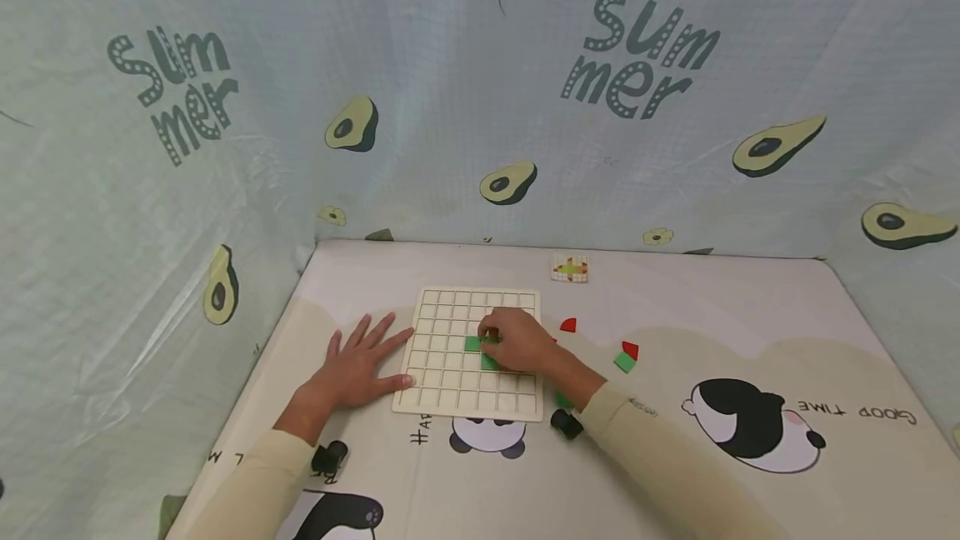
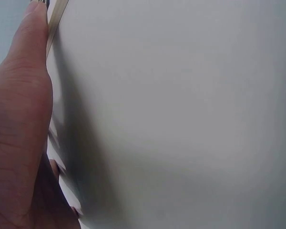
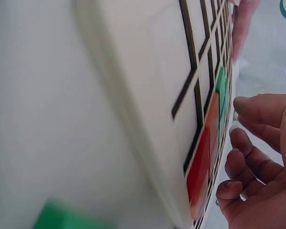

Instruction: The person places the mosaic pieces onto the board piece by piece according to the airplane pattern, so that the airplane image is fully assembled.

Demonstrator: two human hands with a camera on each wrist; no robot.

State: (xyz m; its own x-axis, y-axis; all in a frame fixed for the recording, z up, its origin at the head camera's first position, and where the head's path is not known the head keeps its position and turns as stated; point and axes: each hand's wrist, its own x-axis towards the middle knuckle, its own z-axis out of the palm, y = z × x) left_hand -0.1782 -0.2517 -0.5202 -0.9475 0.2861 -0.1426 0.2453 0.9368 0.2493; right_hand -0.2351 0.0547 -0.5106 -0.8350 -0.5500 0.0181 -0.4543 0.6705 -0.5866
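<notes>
A pale square board (image 1: 442,390) with a grid of cells lies on the table. My left hand (image 1: 360,372) is spread flat at its left side, with the thumb and a fingertip at the board's edge. Over the board's middle is my right hand (image 1: 517,342), fingers loosely bent. Its fingertips are close to the green pieces (image 1: 472,343) set in the grid, and a gap shows between them in the right wrist view. There, a red piece (image 3: 198,171) and an orange piece (image 3: 212,112) also lie on the board, mostly hidden by my hand in the head view.
Right of the board lie a loose red quarter-round piece (image 1: 568,325), another red piece (image 1: 630,350) and a green square (image 1: 625,362). Another green piece (image 1: 564,400) is beside my right wrist. A small pattern card (image 1: 570,268) lies at the back. Printed cloth walls (image 1: 420,190) surround the table.
</notes>
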